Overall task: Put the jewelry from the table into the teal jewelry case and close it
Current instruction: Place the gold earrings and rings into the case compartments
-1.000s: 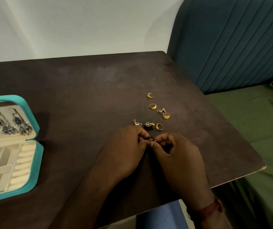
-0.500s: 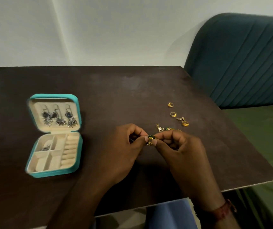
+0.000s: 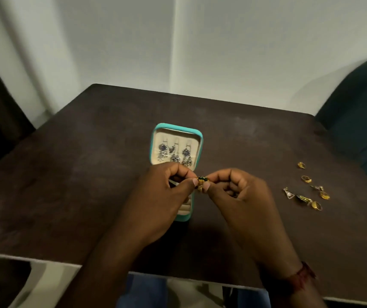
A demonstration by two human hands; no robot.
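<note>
My left hand (image 3: pixel 162 196) and right hand (image 3: pixel 240 192) together pinch one green-gold piece (image 3: pixel 202 182). The open case (image 3: pixel 177 128) lies just behind the grip, and loose jewelry (image 3: pixel 306 178) sits well to its right.

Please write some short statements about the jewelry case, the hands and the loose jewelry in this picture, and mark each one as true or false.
1. The teal jewelry case is open. True.
2. The left hand and the right hand together pinch one small gold and green piece. True.
3. The loose gold jewelry lies to the left of the case. False: it lies on the table to the right of the case.
4. The lid of the case holds nothing. False: silver earrings hang inside it.
5. A red thread is around the right wrist. True.
</note>
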